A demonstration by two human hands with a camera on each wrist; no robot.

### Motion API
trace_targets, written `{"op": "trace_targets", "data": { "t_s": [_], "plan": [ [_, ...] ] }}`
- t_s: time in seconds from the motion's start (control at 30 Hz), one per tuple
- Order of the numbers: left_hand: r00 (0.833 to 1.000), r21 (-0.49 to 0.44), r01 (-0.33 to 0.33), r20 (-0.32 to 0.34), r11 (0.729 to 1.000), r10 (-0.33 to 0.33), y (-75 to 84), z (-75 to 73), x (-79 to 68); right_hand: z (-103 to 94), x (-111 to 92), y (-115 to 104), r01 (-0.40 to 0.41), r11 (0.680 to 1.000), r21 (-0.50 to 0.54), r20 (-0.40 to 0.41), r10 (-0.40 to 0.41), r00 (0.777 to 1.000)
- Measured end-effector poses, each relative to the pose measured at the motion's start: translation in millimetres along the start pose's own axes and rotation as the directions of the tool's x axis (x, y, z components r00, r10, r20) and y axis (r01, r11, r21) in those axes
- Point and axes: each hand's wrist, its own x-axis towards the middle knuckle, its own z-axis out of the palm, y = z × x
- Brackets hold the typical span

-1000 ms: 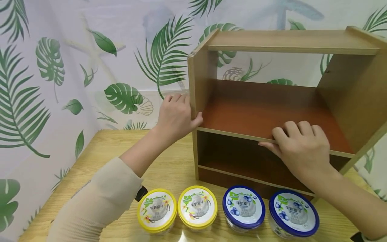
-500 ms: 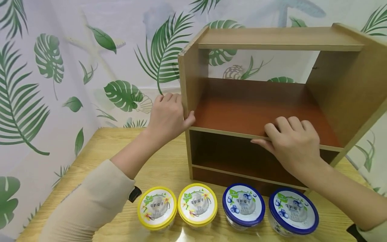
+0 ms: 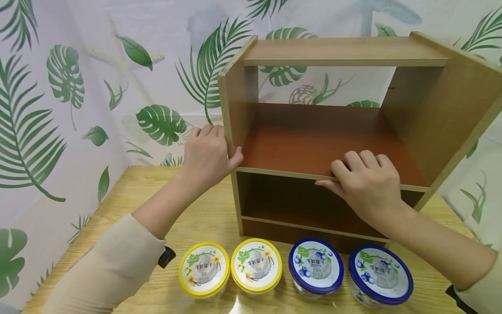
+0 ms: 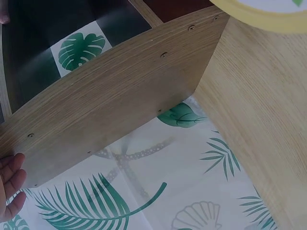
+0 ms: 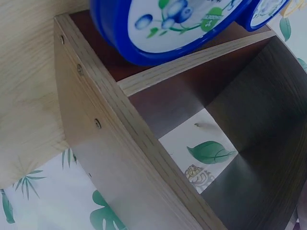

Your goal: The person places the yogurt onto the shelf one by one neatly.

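A wooden shelf unit [image 3: 319, 131] stands on the right half of the table [image 3: 200, 218]. The left hand [image 3: 209, 152] has its grip curled round the unit's left panel [image 3: 241, 100], thumb at the front edge. The right hand's [image 3: 364, 185] grip is curled over the middle board's front edge, thumb below. Nearer, in a row, sit two yellow-lidded tubs [image 3: 204, 270] at left and two blue-lidded tubs [image 3: 316, 266] at right. A leaf-printed wall covering [image 3: 129, 91] hangs on the far side.
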Motion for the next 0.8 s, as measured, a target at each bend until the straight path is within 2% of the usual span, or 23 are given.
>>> {"op": "trace_targets", "data": {
  "t_s": [0.23,0.5,0.8],
  "plan": [
    [1.0,0.027,0.022,0.014,0.999,-0.022,-6.6,-6.3,-7.1,6.8,5,-5,0.016,1.0,0.015,-0.009,-0.015,1.0],
    [0.999,0.027,0.033,0.025,0.999,-0.034,-10.2,-10.2,-12.4,9.2,7,-8,0.032,0.999,0.021,0.024,-0.033,0.999],
    [0.999,0.05,0.045,0.02,0.998,-0.046,-15.0,-13.1,-16.2,16.1,12,-10,0.035,0.998,0.044,-0.013,-0.035,0.999]
  ]
}}
